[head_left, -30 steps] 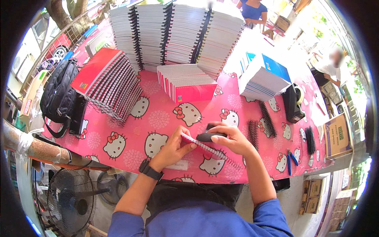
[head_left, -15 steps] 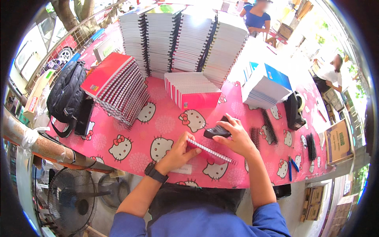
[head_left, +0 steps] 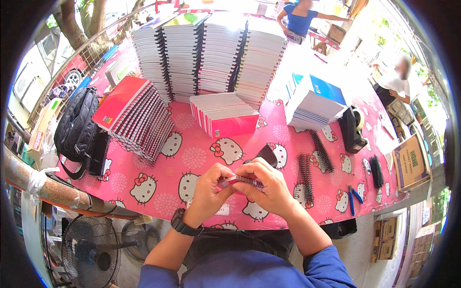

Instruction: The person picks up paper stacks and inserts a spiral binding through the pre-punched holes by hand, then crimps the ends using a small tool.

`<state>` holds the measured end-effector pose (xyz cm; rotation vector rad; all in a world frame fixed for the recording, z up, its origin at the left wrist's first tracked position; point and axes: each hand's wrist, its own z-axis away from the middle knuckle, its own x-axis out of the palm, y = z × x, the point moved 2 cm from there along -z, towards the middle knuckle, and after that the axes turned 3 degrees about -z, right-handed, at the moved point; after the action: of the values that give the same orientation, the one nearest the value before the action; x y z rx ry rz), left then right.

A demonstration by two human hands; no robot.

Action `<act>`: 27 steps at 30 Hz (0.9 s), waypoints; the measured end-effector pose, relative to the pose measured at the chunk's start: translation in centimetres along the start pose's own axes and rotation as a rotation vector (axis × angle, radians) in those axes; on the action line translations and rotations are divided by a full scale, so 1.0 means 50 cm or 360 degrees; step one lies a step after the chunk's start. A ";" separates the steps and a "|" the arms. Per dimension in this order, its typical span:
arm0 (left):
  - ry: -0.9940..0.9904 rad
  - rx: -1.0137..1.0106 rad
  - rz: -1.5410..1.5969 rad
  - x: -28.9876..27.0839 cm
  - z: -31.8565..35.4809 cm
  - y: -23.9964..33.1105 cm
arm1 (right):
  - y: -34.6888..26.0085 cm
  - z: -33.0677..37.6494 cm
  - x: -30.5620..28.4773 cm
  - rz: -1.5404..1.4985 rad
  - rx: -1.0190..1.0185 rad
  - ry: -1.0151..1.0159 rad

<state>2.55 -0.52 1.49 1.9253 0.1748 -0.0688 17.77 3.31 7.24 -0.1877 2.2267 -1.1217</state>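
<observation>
Both hands meet over the near edge of the table [head_left: 192, 158], just above the pink cat-print cloth. Left hand [head_left: 209, 192] and right hand [head_left: 269, 189] are each closed, fingers together, pinched on a small red notebook [head_left: 240, 181] with a spiral along its top edge; it's held between them, off the surface. Open cloth lies left of the hands and ahead of them up to the short pink notebook stack [head_left: 223, 114]. Tighter on the right: loose black binding coils [head_left: 305, 177] lie just beside the right hand, more coils [head_left: 322, 151] beyond, blue pens [head_left: 354, 198] near the right edge. A black tool [head_left: 263, 154] sits just behind the knuckles. Fanned red notebook pile [head_left: 137, 117] far left, black backpack [head_left: 77, 127] at the left edge. Tall notebook stacks [head_left: 211, 48] wall off the back; blue-covered stack [head_left: 314, 103] and a black tape dispenser [head_left: 353, 127] back right. Fan [head_left: 91, 247] on the floor below left. Outdoors, tree and railing behind, other people past the far end.
</observation>
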 end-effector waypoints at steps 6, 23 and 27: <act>0.0011 0.0140 -0.0011 -0.011 0.004 0.020 | -0.016 -0.015 0.001 0.0081 -0.0065 -0.0054; 0.0842 0.0260 -0.0654 -0.301 -0.066 0.181 | -0.102 -0.272 0.045 0.0258 -0.0751 0.0106; 0.0282 -0.0129 -0.0768 -0.417 -0.154 0.297 | -0.131 -0.387 0.096 -0.0428 -0.0578 -0.0216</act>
<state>-16.01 -0.31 20.70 1.7713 0.7477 -0.2086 1.51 10.37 18.48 -0.7112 2.3104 -0.7967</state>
